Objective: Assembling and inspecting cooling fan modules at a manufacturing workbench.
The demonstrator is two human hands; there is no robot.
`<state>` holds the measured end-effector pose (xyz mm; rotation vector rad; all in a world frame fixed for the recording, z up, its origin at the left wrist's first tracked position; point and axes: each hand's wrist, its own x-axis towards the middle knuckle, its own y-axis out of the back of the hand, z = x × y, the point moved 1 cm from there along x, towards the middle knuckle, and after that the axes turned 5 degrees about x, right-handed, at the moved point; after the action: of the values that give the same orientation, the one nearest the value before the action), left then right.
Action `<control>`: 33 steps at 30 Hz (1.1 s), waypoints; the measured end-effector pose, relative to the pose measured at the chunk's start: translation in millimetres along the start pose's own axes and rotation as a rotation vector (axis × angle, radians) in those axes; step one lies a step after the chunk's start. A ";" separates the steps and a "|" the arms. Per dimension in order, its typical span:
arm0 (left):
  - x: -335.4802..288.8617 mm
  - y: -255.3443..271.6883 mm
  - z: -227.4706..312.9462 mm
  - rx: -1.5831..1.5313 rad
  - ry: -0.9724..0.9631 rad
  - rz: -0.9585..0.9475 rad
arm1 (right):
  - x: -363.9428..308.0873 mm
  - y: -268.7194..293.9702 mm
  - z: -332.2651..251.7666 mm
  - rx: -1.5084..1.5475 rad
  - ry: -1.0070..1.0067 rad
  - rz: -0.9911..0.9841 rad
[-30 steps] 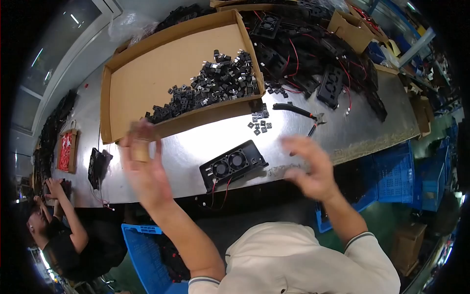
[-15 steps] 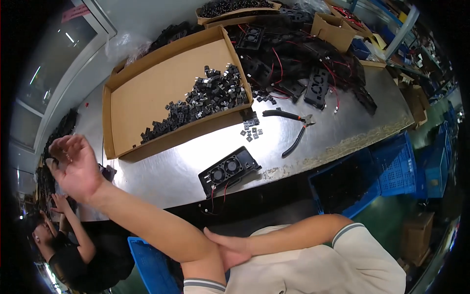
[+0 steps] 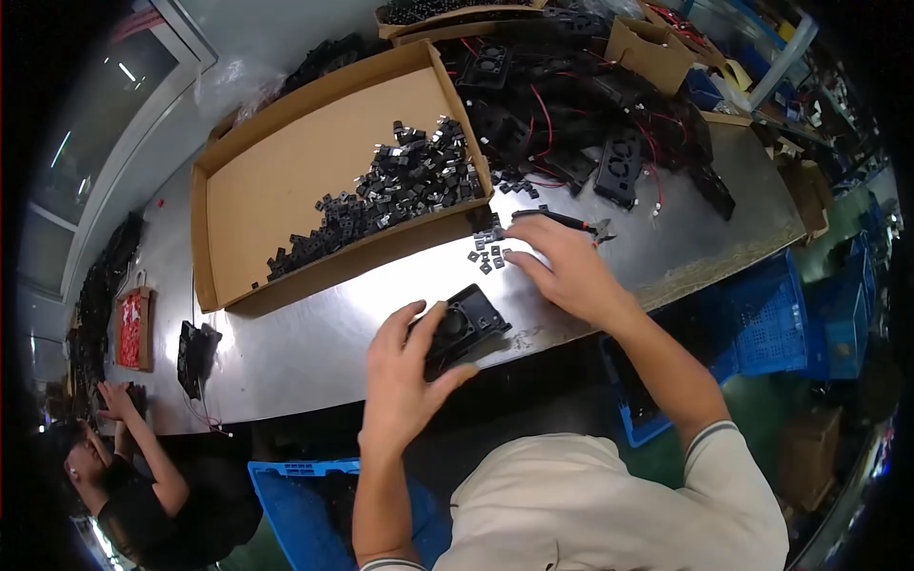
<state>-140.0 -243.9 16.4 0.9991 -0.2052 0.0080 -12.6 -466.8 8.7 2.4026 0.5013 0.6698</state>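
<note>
A black plastic housing with round fans (image 3: 484, 309) lies near the bench's front edge. My left hand (image 3: 400, 366) is over its left part, fingers and thumb spread, hiding much of it; whether the fingertips touch it is unclear. To the right, my right hand (image 3: 571, 276) reaches over the bench with thumb and index finger apart. Its fingertips are beside several small black square parts (image 3: 486, 266). Partly beneath that hand are the cutting pliers (image 3: 602, 229) with black-and-orange handles; their jaws stick out to the right.
A shallow cardboard box (image 3: 286, 157) holds a heap of small black switch-like parts (image 3: 381, 195). Black housings with red wires (image 3: 619, 167) pile up at the back right. Blue crates (image 3: 771, 319) stand below the bench. At the left are another housing (image 3: 193, 357) and a co-worker (image 3: 143, 476).
My left hand has come down from the raised left side onto the fan housing. My right hand has left my left arm and reached forward to the small parts and pliers.
</note>
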 end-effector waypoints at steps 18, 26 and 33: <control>6.6 -18.4 -0.6 0.124 -0.019 -0.049 | 34.0 -14.6 53.1 -0.365 0.058 -0.029; 2.3 -17.9 -2.3 0.157 0.002 -0.050 | 20.7 -36.5 30.8 -0.333 0.311 -0.218; 0.7 -16.5 -0.7 0.163 0.030 -0.058 | 9.2 -21.6 10.7 -0.139 0.188 -0.095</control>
<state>-137.5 -252.4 2.4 1.1664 -0.1494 -0.0134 -3.3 -450.6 -9.1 2.1833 0.6220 0.8639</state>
